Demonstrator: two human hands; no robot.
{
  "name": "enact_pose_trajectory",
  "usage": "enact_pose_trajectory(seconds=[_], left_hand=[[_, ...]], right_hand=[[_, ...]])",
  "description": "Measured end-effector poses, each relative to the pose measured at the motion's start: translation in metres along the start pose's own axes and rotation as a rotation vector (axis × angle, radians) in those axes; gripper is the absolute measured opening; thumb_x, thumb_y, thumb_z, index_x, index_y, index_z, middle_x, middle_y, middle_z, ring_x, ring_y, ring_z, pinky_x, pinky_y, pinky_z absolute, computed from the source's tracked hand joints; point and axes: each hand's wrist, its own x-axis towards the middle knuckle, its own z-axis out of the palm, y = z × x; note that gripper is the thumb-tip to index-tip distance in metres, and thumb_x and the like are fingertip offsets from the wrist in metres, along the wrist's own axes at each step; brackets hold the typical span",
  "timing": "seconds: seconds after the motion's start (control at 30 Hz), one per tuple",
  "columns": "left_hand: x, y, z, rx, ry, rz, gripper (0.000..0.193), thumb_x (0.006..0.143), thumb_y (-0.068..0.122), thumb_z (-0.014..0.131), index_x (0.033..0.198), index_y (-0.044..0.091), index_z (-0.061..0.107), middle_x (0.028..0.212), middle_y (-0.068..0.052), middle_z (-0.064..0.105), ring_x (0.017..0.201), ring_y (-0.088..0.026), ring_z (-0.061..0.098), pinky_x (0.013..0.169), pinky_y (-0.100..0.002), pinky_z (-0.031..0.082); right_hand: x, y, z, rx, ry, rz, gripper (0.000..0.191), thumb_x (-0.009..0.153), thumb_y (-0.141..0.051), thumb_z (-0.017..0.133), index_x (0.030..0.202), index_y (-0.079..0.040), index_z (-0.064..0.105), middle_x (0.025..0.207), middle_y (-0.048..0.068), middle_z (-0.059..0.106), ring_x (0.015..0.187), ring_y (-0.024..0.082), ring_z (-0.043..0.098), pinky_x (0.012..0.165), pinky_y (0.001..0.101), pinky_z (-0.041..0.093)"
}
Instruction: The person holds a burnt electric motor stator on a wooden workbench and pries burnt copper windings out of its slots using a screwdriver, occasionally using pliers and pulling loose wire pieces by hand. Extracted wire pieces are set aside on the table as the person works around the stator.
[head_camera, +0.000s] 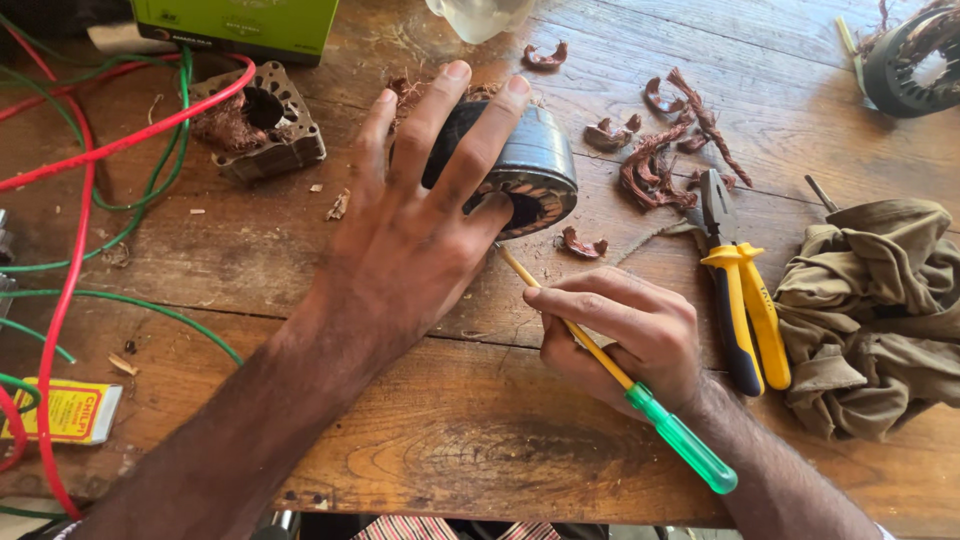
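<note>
Head view. Right hand at 5 o'clock, nearest the lens: fingers curled shut round a screwdriver with a yellow shaft and green handle, held like a pen. Its tip runs up toward 12 o'clock into the open end of the motor stator, probably so it can pry at the windings there.

Left hand at centre: fingers spread wide, palm pressing down over the top of the stator, likely to keep the round body from rolling on the tabletop. It clamps rather than wraps.

Stator lies on its side just above centre, open face toward 4 o'clock.

Copper wire scraps scattered at 1 o'clock, beside the stator. Yellow-handled pliers lie at 3 o'clock, set down within reach of the right hand, touching a crumpled olive rag. Second stripped motor core at 10 o'clock among red and green wires.
</note>
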Motion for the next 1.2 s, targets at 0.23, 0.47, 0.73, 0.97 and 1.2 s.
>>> enact_pose_trajectory(seconds=[0.23, 0.47, 0.73, 0.97, 1.2], left_hand=[[0.001, 0.001, 0.002, -0.045, -0.025, -0.014, 0.017, 0.091, 0.029, 0.084, 0.094, 0.013, 0.079, 0.161, -0.012, 0.027, 0.151, -0.038, 0.023, 0.125, -0.069, 0.029], [0.001, 0.002, 0.002, -0.046, -0.026, -0.018, 0.015, 0.089, 0.026, 0.085, 0.095, 0.013, 0.08, 0.16, -0.012, 0.028, 0.151, -0.037, 0.025, 0.128, -0.065, 0.027], [0.0, 0.002, 0.001, -0.027, -0.015, -0.004, 0.014, 0.096, 0.024, 0.08, 0.106, 0.014, 0.08, 0.162, -0.012, 0.029, 0.153, -0.037, 0.025, 0.13, -0.064, 0.026], [0.001, 0.003, 0.0, -0.018, 0.004, 0.005, 0.022, 0.103, 0.023, 0.076, 0.123, 0.016, 0.078, 0.16, -0.013, 0.03, 0.151, -0.036, 0.025, 0.132, -0.062, 0.025], [0.001, 0.003, -0.004, -0.076, 0.021, -0.018, 0.021, 0.1, 0.022, 0.076, 0.119, 0.014, 0.079, 0.163, -0.012, 0.031, 0.154, -0.036, 0.025, 0.131, -0.06, 0.027]], right_hand=[[0.0, -0.002, -0.001, 0.023, -0.015, 0.028, 0.039, 0.077, 0.004, 0.075, 0.114, -0.008, 0.076, 0.094, 0.008, 0.074, 0.08, 0.017, 0.074, 0.072, 0.0295, 0.06], [-0.002, -0.005, -0.001, -0.057, 0.009, -0.026, 0.037, 0.082, 0.006, 0.075, 0.118, -0.004, 0.073, 0.1, 0.012, 0.073, 0.086, 0.022, 0.073, 0.076, 0.0328, 0.06], [0.006, 0.001, -0.009, -0.123, -0.033, -0.204, 0.039, 0.08, 0.008, 0.075, 0.118, -0.001, 0.072, 0.106, 0.018, 0.072, 0.094, 0.029, 0.073, 0.08, 0.0389, 0.061], [0.005, -0.006, -0.011, -0.131, 0.089, -0.099, 0.026, 0.089, 0.004, 0.077, 0.114, -0.001, 0.074, 0.103, 0.016, 0.073, 0.091, 0.025, 0.075, 0.078, 0.0355, 0.061], [-0.001, -0.005, -0.009, -0.124, 0.194, 0.028, 0.019, 0.096, 0.004, 0.073, 0.114, 0.0, 0.074, 0.101, 0.015, 0.073, 0.089, 0.022, 0.074, 0.074, 0.0302, 0.058]])
